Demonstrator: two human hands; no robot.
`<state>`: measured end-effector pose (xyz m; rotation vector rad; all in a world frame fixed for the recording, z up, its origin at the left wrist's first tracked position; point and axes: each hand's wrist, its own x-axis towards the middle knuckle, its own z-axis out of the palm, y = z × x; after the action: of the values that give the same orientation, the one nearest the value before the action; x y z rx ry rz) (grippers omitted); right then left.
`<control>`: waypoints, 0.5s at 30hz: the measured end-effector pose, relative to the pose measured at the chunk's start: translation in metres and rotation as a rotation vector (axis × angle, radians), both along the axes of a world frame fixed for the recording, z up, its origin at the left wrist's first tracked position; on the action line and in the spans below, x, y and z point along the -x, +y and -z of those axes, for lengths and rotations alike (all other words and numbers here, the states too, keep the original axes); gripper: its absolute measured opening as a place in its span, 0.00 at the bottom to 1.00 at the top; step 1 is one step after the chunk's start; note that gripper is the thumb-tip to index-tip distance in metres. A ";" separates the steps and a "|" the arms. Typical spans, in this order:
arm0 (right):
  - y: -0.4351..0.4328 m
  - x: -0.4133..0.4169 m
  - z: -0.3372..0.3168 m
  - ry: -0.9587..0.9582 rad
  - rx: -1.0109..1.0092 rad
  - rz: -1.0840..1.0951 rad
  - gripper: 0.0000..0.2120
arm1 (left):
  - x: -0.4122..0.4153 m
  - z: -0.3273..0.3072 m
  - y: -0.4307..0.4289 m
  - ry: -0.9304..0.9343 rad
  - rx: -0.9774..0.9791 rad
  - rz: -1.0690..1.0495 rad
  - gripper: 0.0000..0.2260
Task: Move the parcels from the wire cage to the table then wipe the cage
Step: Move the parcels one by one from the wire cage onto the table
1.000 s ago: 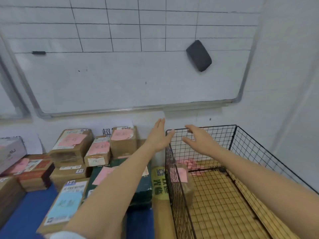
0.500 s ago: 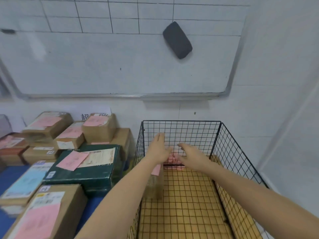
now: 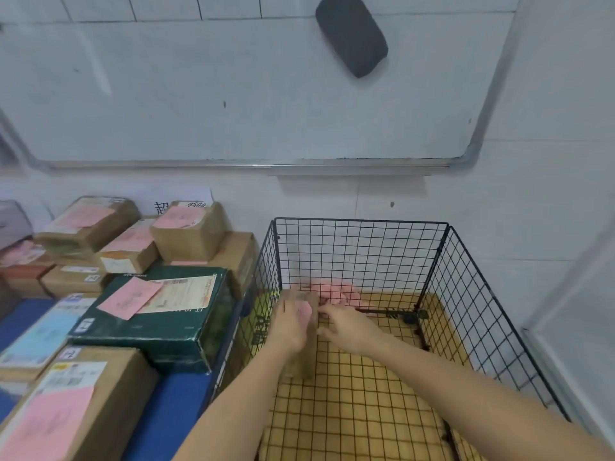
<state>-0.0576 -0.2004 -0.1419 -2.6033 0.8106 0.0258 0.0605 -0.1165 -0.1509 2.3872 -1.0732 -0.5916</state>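
2 hands (image 3: 314, 326) touch perhaps 1 parcel (image 3: 304, 344) in cage (image 3: 361, 247).

The bench (image 3: 166, 404) — blue-topped, left of the fingers (image 3: 324, 309) — carries cardboard parcels (image 3: 83, 400) with pink labels and a dark green box (image 3: 159, 324). The wire cage (image 3: 361, 247) stands just beside it on a bamboo mat (image 3: 359, 410) — one small parcel (image 3: 301, 364) upright inside.
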 end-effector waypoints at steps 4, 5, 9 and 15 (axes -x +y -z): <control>0.003 -0.010 0.010 0.019 -0.053 -0.018 0.23 | 0.001 0.009 0.006 0.078 -0.082 -0.033 0.36; 0.005 -0.012 0.011 0.028 -0.071 -0.030 0.23 | 0.001 0.012 0.007 0.082 -0.097 -0.037 0.35; 0.011 -0.016 0.021 0.031 -0.176 -0.056 0.22 | 0.000 0.013 0.005 0.072 -0.141 -0.048 0.32; 0.000 -0.002 0.019 -0.027 -0.101 0.073 0.23 | 0.006 0.010 0.008 0.121 -0.078 0.004 0.29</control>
<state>-0.0558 -0.2006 -0.1609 -2.4734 0.8709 0.0102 0.0548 -0.1086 -0.1605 2.3815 -1.0203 -0.7813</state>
